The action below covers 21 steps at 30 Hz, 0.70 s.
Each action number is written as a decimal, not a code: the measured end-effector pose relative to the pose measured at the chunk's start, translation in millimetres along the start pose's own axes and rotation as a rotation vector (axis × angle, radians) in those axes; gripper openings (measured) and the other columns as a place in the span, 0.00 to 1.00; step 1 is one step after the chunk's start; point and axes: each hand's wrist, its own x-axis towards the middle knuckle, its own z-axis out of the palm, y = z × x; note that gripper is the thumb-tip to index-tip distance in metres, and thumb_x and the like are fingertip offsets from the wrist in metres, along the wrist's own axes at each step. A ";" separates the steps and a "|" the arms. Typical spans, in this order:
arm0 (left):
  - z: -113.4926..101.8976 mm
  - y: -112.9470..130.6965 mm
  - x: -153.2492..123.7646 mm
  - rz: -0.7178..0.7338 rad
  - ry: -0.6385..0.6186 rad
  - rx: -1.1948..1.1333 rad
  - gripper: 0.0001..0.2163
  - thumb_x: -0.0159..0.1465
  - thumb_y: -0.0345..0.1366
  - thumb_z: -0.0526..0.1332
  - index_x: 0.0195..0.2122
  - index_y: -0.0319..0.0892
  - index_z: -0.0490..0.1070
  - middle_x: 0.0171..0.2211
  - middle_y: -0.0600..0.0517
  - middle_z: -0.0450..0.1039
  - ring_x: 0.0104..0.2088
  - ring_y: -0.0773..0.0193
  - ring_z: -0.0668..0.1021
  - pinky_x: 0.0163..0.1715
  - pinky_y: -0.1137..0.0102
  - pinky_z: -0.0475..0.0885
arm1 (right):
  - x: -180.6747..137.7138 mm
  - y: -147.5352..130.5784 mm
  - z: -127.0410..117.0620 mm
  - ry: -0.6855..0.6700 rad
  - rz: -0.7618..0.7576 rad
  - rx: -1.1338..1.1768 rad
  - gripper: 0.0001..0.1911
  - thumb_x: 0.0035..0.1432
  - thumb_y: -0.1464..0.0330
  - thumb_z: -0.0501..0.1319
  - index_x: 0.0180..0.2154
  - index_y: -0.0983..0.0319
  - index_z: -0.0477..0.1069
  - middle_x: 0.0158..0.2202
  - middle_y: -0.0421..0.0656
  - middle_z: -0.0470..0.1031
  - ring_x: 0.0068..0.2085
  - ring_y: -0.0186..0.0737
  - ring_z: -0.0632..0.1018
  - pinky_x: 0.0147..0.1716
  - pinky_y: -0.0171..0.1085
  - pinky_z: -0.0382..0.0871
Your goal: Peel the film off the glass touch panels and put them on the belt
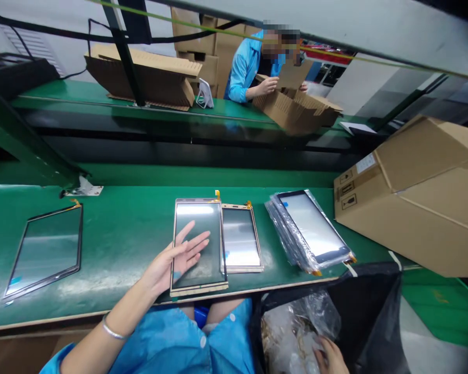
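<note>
The green bench (pixel 128 259) bears a wrapped stack (pixel 312 228) of flat panels, the top one slewed, in clear film. Beyond the wrapped stack, across a divider, a co-worker (pixel 239 67) in a blue jacket has both hands at an open box (pixel 286 114). A large carton (pixel 421 202), printed with handling marks, sits just to the right of the wrapped stack. On the wearer's side of the stack, below the bench edge, hangs a black bag (pixel 374 306) containing crumpled clear plastic (pixel 284 327).

Panels: a dark-framed panel (pixel 49 249) lies well apart to the left of the stack. The glass panel (pixel 210 270) in hand is nearer, also left of it. A second panel (pixel 244 239) lies between the glass panel and the stack, its left side partly covered by the former in this view.

Hands: the left hand (pixel 183 257), left of the stack, holds the glass panel at its left side, fingers spread and visible against the glass. The right hand (pixel 331 358), nearer the wearer than the stack, is at the plastic within the black bag; it is partly cut off, and its grip cannot be determined. A silver bracelet (pixel 113 331) encircles the left wrist.
</note>
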 end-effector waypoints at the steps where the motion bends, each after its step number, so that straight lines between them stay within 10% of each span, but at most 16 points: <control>1: 1.8 -2.0 -1.2 0.002 -0.019 -0.001 0.30 0.67 0.28 0.52 0.67 0.51 0.42 0.56 0.44 0.70 0.54 0.61 0.74 0.44 0.71 0.72 | -1.2 -10.3 15.7 0.013 -0.035 0.001 0.18 0.56 0.52 0.56 0.26 0.56 0.73 0.26 0.45 0.73 0.25 0.48 0.77 0.20 0.46 0.74; 9: 15.5 -16.8 -17.1 0.078 -0.088 0.021 0.28 0.69 0.35 0.51 0.67 0.57 0.40 0.58 0.47 0.68 0.58 0.54 0.70 0.53 0.58 0.66 | 30.7 -152.1 101.7 -0.246 -0.046 0.503 0.04 0.59 0.69 0.57 0.34 0.60 0.69 0.31 0.42 0.73 0.31 0.37 0.75 0.30 0.33 0.72; 21: 15.0 -22.6 -25.3 0.165 -0.041 0.079 0.21 0.69 0.38 0.53 0.63 0.55 0.54 0.63 0.48 0.62 0.60 0.51 0.66 0.54 0.56 0.65 | 28.7 -169.6 105.6 -0.178 -0.238 0.271 0.08 0.62 0.72 0.53 0.29 0.59 0.64 0.29 0.40 0.66 0.29 0.34 0.69 0.28 0.32 0.64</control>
